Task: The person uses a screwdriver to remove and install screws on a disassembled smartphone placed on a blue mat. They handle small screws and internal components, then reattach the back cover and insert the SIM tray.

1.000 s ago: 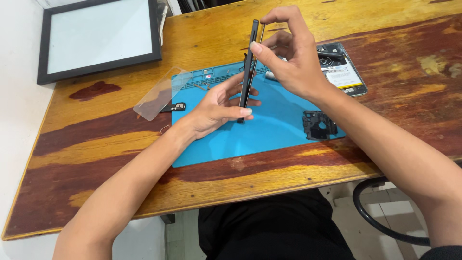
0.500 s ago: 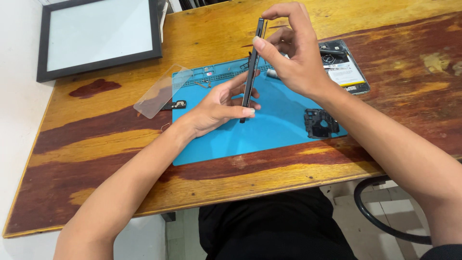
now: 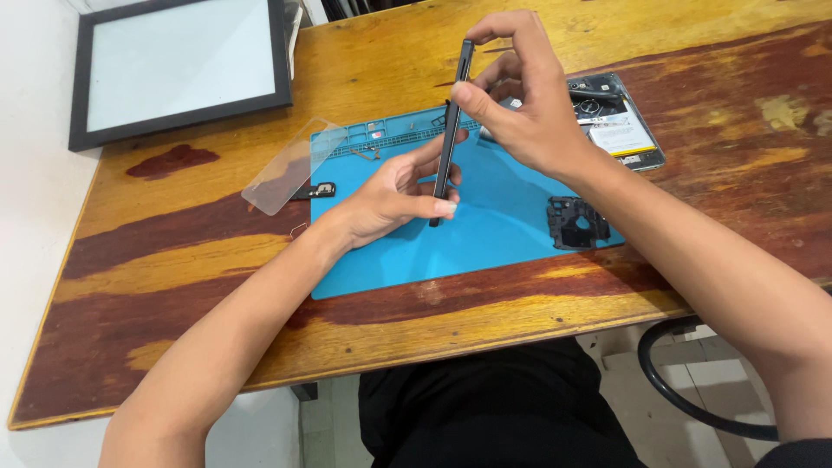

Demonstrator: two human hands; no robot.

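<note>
Pinching phone (image 3: 452,130) edge-on | left hand (image 3: 394,195) low | right hand (image 3: 520,104) top

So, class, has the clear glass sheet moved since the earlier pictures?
No. The clear glass sheet still lies at the upper left corner of the blue mat.
</note>
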